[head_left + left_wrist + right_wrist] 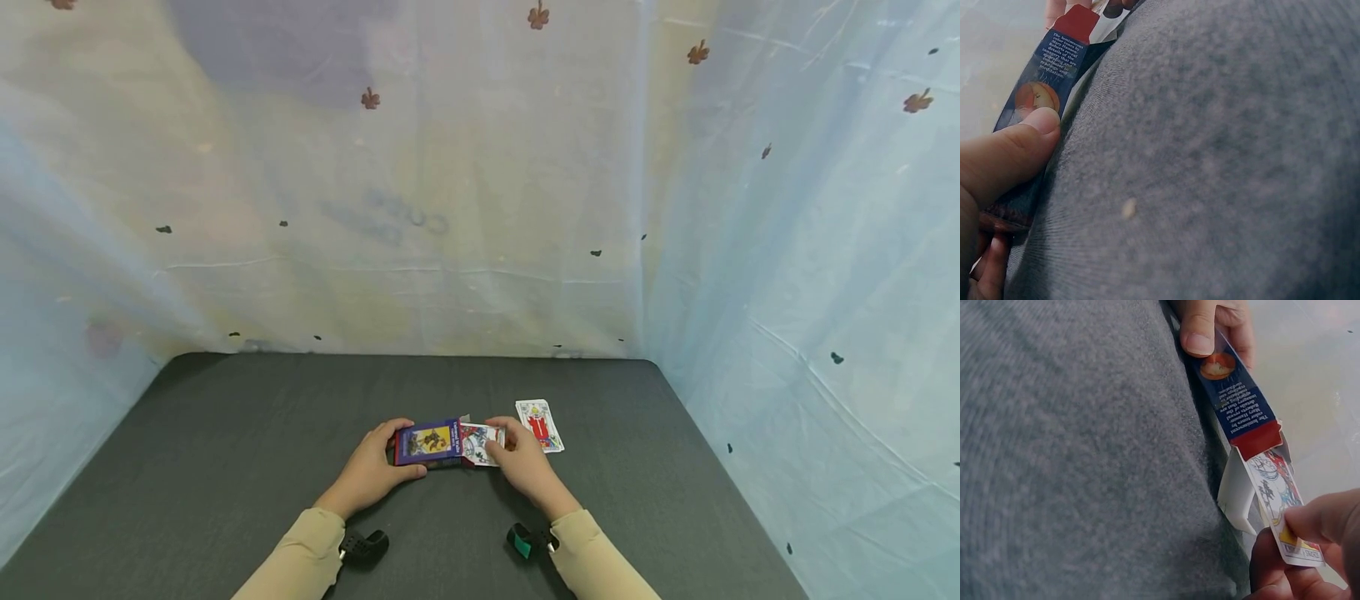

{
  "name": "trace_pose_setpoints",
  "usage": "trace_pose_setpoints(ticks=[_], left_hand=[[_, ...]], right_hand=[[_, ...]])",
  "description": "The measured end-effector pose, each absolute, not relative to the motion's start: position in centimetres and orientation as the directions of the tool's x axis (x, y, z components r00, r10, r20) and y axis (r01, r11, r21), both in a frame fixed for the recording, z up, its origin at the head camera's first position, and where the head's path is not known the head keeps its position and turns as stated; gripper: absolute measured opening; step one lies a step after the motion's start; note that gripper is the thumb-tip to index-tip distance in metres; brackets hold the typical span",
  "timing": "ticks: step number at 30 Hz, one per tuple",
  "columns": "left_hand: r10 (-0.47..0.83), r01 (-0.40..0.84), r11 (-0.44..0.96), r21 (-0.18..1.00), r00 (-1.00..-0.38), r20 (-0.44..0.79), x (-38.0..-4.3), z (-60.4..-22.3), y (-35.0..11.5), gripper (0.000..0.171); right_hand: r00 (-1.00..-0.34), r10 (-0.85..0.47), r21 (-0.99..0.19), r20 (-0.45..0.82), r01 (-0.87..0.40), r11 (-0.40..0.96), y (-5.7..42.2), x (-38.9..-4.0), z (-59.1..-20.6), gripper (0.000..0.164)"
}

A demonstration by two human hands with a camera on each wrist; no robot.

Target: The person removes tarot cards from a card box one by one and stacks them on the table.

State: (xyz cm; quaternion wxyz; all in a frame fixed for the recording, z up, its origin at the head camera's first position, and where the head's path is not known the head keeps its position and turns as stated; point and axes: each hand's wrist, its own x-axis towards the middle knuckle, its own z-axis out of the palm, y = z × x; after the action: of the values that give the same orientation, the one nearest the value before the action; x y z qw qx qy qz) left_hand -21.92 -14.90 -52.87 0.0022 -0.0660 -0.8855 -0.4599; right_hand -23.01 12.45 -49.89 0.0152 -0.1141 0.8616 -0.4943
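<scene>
A dark blue card box point(429, 442) with a yellow picture lies on the grey table, its open end toward the right. My left hand point(375, 468) grips the box by its left end, thumb along the near side point(1027, 75). Partly out of the box's mouth sticks a colourful card point(1275, 487); whether more cards lie under it I cannot tell. My right hand point(522, 462) pinches the card's outer end between thumb and fingers. White end flaps point(1237, 490) hang open at the mouth. Just beyond the right hand lies another white-bordered card with a red figure point(539, 425).
The dark grey tabletop point(247, 467) reaches back to a pale plastic curtain point(480, 208) with leaf prints, which also closes off both sides. Black straps point(364, 547) are on both wrists, near the sleeves.
</scene>
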Motion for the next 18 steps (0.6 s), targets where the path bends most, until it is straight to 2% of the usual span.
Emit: trace_pose_setpoints(ticks=[10, 18], left_hand=[[0.113, 0.118, 0.571, 0.812, -0.991, 0.064, -21.97, -52.91, -14.89, 0.080], [0.108, 0.113, 0.577, 0.809, -0.992, 0.062, -21.97, -52.98, -14.83, 0.080]], right_hand=[[-0.977, -0.168, -0.858, 0.129, -0.195, 0.474, 12.65, -23.08, -49.85, 0.027], [-0.978, -0.173, -0.865, 0.115, -0.184, 0.467, 12.86, -23.07, -49.95, 0.025]])
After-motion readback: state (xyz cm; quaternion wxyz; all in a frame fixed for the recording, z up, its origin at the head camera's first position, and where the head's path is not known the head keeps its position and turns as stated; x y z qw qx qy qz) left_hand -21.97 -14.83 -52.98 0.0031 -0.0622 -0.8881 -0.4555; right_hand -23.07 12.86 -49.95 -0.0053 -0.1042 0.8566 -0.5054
